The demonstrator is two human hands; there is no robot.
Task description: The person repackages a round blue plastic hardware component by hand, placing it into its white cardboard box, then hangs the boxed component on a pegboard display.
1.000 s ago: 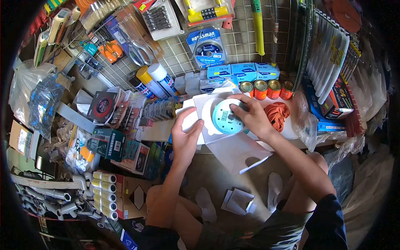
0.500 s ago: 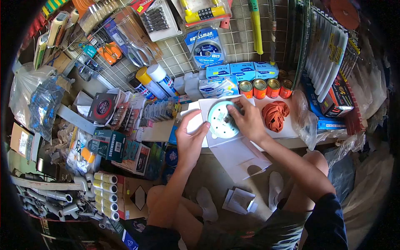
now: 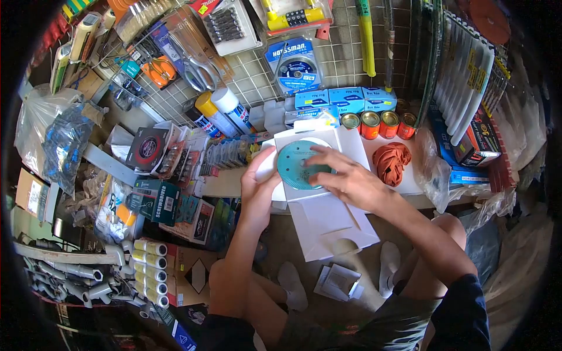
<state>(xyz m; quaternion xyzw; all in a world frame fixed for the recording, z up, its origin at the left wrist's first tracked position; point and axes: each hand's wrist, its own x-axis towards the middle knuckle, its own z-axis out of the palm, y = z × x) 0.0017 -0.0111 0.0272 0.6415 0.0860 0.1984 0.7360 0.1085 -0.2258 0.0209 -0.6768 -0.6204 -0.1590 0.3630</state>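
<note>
A teal round disc [image 3: 291, 165] with small holes and a finely notched rim lies flat in an opened white box [image 3: 344, 225], whose long flap hangs down over the bench edge. At the left side of the box, my left hand [image 3: 257, 184] grips it, thumb toward the disc. A white piece [image 3: 268, 167] shows behind that hand's fingers. Over the right half of the disc, my right hand [image 3: 350, 181] has its fingers bent and spread apart, the tips right at the disc's face.
Red cans [image 3: 389, 124], small blue boxes [image 3: 348, 100] and a crumpled orange cloth [image 3: 391, 164] sit on the bench. Spray cans [image 3: 231, 108] stand left of them. Packaged tools hang on the wire grid [image 3: 342, 58]. A small white carton [image 3: 338, 282] lies on the floor between my feet.
The disc has shifted left and its glare is gone, so its teal face shows. My right hand has changed from pinching its edge to spread fingers. The box flap has opened out flatter.
</note>
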